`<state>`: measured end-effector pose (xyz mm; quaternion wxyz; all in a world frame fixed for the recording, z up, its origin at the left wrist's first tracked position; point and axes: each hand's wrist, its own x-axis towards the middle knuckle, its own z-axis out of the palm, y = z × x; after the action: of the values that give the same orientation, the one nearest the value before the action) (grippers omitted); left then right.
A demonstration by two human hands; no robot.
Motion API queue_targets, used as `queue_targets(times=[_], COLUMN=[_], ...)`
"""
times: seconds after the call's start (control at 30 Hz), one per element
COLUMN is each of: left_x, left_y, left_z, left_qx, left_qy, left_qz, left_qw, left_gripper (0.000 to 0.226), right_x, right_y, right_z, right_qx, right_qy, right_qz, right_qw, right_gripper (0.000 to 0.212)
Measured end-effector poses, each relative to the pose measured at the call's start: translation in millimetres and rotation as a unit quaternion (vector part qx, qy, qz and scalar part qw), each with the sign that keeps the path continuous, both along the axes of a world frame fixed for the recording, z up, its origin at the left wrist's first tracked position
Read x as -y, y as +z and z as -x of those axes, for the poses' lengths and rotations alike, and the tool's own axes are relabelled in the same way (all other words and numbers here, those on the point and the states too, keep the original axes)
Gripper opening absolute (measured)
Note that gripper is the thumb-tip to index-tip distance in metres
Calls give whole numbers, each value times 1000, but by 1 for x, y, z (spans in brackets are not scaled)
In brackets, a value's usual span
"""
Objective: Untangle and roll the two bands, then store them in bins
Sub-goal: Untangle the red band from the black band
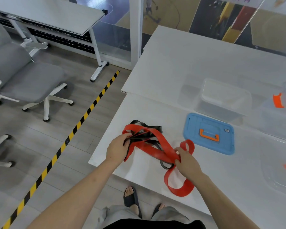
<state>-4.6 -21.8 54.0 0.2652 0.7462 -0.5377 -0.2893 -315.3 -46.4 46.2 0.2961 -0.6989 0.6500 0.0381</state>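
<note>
The red band (157, 147) and the black band (143, 138) lay knotted together on the white worktop (196, 66), close to its near-left corner, and both hands were in the thick of it. The red one ran as a broad flat strap from the tangle at upper left down toward lower right, threw a small loop up just beyond the right hand, then curled in a bigger loop at the worktop's near edge, below that hand. The black one was mostly buried in the knot, with a bit peeking out at the top and a thin loop showing below the red strap, between the two hands.

The left hand (118, 148) had its grip closed on the left end of the tangle, fingers pinching red and black strands together. The right hand (187, 160) had its grip closed on the red strap alone, right where the strap turned into its loops, so the stretch of red between the two hands lay taut-looking and straight.

Just beyond the bands to the right sat a blue bin lid (209, 133) with an orange handle, flat on the worktop. Behind it stood a clear plastic bin (223, 98), open. Another clear bin (278, 167) with an orange clip sat at the right edge, partly out of view.
</note>
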Motion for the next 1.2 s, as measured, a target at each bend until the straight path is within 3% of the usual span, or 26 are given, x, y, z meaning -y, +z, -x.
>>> queue_targets(times=[0.13,0.27,0.43,0.53,0.6,0.73,0.97,1.13,1.2], left_x=[-5,-10,-27,-37,-42,-42,-29,-17,-14], left_y=[-6,-24,-53,-57,-59,-65,-60,-66,-64], left_z=[-7,-15,-8,-1,2,7,16,13,13], left_qx=[46,51,85,-5,-55,-66,-37,-67,-134], left_qy=[-9,-77,-91,-28,8,84,89,115,151], left_qz=[-64,-122,-215,-262,-272,-262,-296,-274,-265], left_qw=[997,988,969,965,961,959,950,952,943], left_gripper=[31,44,105,146,157,157,151,133,107], right_x=[16,19,20,17,17,21,31,35,33], right_y=[1,-4,-21,-29,-34,-32,10,40,44], right_z=[-24,-46,-69,-79,-84,-91,-86,-72,-66], right_qx=[-56,-60,-105,-133,-129,-77,87,136,147], right_qy=[65,66,82,103,107,113,112,142,140], right_qz=[-19,-20,-15,-7,4,-11,23,93,102], right_qw=[996,996,991,986,986,990,990,976,974], right_gripper=[73,82,91,89,76,50,43,47,45])
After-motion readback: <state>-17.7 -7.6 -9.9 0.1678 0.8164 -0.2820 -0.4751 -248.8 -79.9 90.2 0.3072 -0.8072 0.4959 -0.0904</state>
